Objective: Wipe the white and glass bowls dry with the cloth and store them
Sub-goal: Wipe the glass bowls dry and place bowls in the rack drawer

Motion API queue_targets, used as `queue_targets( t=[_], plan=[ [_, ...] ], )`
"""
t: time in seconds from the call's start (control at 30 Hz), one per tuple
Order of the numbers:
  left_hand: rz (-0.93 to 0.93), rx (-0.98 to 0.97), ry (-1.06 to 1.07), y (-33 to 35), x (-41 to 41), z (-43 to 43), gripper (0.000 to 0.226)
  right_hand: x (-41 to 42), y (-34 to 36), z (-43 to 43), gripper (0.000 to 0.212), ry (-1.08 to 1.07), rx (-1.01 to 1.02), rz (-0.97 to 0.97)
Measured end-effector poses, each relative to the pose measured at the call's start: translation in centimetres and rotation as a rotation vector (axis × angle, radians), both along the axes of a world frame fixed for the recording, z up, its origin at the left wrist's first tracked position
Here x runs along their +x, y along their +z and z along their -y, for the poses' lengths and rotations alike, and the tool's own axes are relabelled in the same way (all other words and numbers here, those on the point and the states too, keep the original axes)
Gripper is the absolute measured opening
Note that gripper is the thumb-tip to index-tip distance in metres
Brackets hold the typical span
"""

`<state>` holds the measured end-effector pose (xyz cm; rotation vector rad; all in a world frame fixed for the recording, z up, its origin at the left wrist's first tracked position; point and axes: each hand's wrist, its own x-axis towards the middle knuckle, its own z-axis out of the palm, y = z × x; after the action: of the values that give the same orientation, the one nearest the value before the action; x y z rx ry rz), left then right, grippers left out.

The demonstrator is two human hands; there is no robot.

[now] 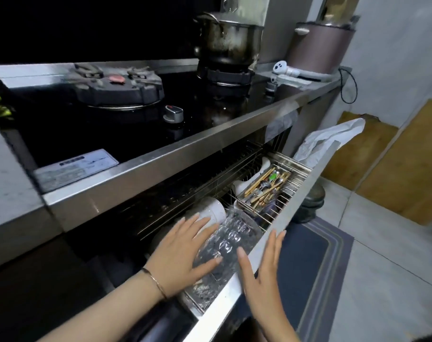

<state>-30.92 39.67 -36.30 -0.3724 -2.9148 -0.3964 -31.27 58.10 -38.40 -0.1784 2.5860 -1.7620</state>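
A pull-out steel drawer [281,223] under the stove stands open. Inside its wire rack lie glass bowls [232,240] stacked on their sides, with white bowls [213,209] just behind them. My left hand [185,248] lies flat with straight fingers on the glass and white bowls. My right hand [265,270] is flat against the drawer's front panel, thumb over its top edge beside the glass. No cloth shows in either hand.
A wire cutlery basket [266,187] with chopsticks and spoons fills the drawer's right part. A white plastic bag [328,139] hangs at its far end. On the black hob [136,124] above stand a steel pot [231,38] and a dark lid [116,85]. A grey mat [318,262] covers the floor.
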Motion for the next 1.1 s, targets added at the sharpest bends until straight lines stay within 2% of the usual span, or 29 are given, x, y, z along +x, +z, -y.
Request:
queue_targets(
  t=[0.07, 0.13, 0.23, 0.4, 0.67, 0.83, 1.1],
  plan=[
    [-0.11, -0.066, -0.021, 2.0, 1.1, 0.9, 0.069, 2.2, -0.1, 0.5, 0.083, 0.01, -0.016, 0.021],
    [-0.162, -0.131, -0.005, 3.7, 2.1, 2.0, 0.075, 3.5, 0.5, 1.1, 0.081, 0.008, -0.058, 0.081],
    [-0.187, -0.249, 0.066, 5.6, 3.3, 3.5, 0.087, 4.0, 1.4, 1.9, 0.082, 0.009, -0.125, 0.145],
    [-0.202, -0.393, 0.14, 6.9, 5.0, 5.1, 0.1, 4.2, 2.3, 3.0, 0.075, 0.026, -0.191, 0.13],
    [-0.17, -0.449, 0.241, 6.8, 6.2, 5.9, 0.107, 2.9, 3.2, 3.9, 0.066, 0.151, -0.216, 0.145],
    [-0.188, -0.465, 0.245, 6.9, 6.5, 6.5, 0.1, 1.0, 3.4, 5.2, 0.054, 0.247, -0.149, 0.162],
    [-0.224, -0.48, 0.236, 6.8, 6.6, 6.9, 0.096, -2.1, 3.6, 8.2, 0.061, 0.384, -0.09, 0.198]
  ],
)
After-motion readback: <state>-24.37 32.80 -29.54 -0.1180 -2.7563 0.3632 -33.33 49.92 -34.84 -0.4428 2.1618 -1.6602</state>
